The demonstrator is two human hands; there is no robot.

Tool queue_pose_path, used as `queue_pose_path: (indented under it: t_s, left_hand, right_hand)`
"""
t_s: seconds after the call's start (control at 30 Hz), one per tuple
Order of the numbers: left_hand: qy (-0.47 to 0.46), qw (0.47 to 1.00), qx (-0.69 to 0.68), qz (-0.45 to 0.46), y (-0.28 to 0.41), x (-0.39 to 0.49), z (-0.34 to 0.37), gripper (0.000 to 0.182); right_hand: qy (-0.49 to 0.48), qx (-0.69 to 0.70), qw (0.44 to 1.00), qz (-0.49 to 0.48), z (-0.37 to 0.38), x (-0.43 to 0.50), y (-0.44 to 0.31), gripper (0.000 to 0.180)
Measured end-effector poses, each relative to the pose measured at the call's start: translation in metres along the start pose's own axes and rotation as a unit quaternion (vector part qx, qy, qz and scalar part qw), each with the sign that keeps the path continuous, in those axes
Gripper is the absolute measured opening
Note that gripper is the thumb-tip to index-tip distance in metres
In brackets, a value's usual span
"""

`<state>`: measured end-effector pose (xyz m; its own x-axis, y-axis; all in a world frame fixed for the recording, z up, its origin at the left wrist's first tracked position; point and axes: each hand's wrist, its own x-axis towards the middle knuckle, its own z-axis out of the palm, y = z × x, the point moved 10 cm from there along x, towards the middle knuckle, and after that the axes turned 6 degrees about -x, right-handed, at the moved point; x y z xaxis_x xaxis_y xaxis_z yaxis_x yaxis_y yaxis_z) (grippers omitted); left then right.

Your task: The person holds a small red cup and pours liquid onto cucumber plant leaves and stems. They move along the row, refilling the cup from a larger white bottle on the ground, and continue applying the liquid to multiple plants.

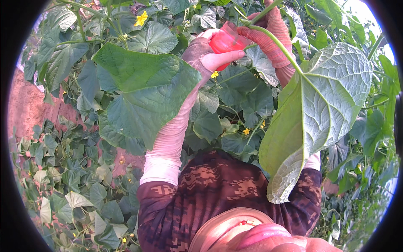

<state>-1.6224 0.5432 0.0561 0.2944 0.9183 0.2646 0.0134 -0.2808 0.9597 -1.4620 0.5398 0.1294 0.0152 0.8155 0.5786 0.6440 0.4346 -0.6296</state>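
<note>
My left hand, in a fingerless glove, grips a red translucent plastic cup, its thumb along the near side. On the right, my right hand, in an orange-pink knitted glove, is close to the cup's upper rim. A green cucumber vine stem crosses in front of that hand and partly hides its fingers, so what they pinch is unclear. A large cucumber leaf hangs from this stem, pale underside showing. Another broad leaf covers part of my left forearm.
Dense cucumber vines surround both arms. Yellow flowers show at the upper left, below the cup and lower among the leaves. A reddish earth surface is at the left. Lower vines spread beside my body.
</note>
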Motion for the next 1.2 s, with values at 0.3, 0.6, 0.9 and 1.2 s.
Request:
queue_pose_path:
  t_s: [0.3, 0.6, 0.9, 1.2]
  left_hand:
    - [-0.089, 0.985, -0.144, -0.034, 0.011, 0.003, 0.008, 0.048]
    - [-0.012, 0.954, -0.299, -0.004, -0.056, -0.008, 0.021, 0.065]
    - [0.05, 0.938, -0.338, 0.052, -0.066, -0.062, -0.01, 0.059]
    - [0.111, 0.938, -0.321, 0.068, -0.085, -0.131, -0.011, 0.071]
  right_hand:
    - [0.012, -0.002, 0.999, -0.032, 0.0, 0.002, 0.002, 0.082]
    - [-0.266, 0.268, 0.926, -0.002, 0.023, -0.001, 0.02, 0.081]
    - [-0.098, 0.291, 0.952, 0.011, -0.049, 0.036, 0.045, 0.054]
    - [0.09, 0.461, 0.875, -0.118, -0.096, 0.092, 0.046, 0.049]
